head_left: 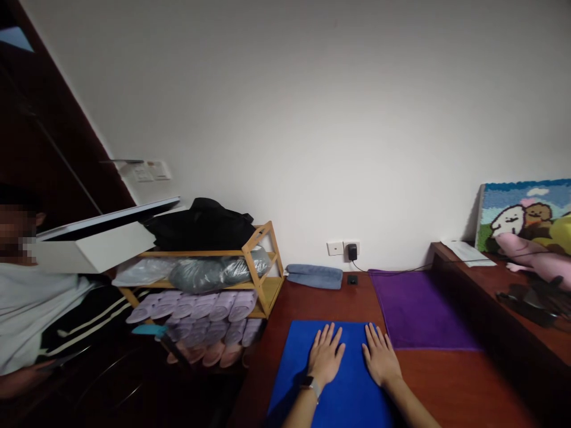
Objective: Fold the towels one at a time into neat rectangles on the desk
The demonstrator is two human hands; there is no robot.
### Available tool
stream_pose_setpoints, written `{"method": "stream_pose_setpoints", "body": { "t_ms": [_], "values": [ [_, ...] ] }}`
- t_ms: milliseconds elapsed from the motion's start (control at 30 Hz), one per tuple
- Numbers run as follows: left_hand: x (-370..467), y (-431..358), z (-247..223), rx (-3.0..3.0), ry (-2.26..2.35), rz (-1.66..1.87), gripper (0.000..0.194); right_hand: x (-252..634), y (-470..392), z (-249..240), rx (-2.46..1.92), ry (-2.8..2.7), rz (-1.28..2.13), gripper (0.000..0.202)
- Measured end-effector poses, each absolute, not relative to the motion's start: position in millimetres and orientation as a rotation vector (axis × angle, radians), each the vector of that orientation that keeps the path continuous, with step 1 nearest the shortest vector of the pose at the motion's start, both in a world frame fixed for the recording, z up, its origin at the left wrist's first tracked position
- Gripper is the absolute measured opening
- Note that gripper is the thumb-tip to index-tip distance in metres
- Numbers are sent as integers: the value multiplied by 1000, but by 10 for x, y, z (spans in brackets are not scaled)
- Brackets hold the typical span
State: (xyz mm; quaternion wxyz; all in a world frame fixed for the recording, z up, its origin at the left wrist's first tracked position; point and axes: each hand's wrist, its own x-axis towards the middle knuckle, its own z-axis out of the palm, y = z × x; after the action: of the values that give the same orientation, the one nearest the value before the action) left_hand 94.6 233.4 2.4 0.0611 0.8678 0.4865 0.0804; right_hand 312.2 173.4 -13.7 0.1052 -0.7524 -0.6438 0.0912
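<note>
A blue cloth point(350, 386) lies spread out on the reddish-brown wooden desk point(450, 377). My left hand point(326, 355) rests palm down on it, fingers spread, with a watch point(308, 382) on the wrist. On the cloth's right side my right hand point(380, 356) is also laid flat, its fingers stretched toward the far edge. Neither hand holds anything. Behind and to the right lies a flat purple cloth point(419, 309), apart from my fingers. A folded grey-blue towel point(314, 276) sits against the wall.
Left of the desk stands a wooden rack point(263, 267) with rolled purple items, slippers and a black bag point(205, 226). A person point(27, 309) sits at far left. A plugged-in adapter point(352, 252) trails a cable. On the raised right ledge lie a pink plush toy point(535, 255) and a fluffy picture point(504, 205).
</note>
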Motion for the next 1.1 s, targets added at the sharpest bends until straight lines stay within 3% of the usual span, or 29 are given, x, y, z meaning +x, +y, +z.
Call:
{"method": "stream_pose_setpoints", "body": {
  "t_ms": [200,367,467,567,700,833,1100],
  "values": [
    [-58,2256,178,2447,1797,119,73,3095,1733,49,-2271,-1909,280,68],
    [-448,2069,263,2408,1890,104,73,2902,1415,142,-2264,-1845,237,66],
    [-259,1844,240,2450,1883,285,69,2733,1033,-58,-2234,-1733,176,67],
    [266,1553,205,2562,1592,404,64,2636,754,-297,-2293,-1722,184,69],
    [1079,1207,160,2641,1154,396,61,2634,681,-366,-2305,-1820,181,65],
    [1293,1113,115,2563,1235,315,62,2645,709,-271,-2315,-1859,199,66],
    [-122,1327,150,2390,1839,209,74,2589,664,-139,-2338,-1747,217,70]
  ]
}}
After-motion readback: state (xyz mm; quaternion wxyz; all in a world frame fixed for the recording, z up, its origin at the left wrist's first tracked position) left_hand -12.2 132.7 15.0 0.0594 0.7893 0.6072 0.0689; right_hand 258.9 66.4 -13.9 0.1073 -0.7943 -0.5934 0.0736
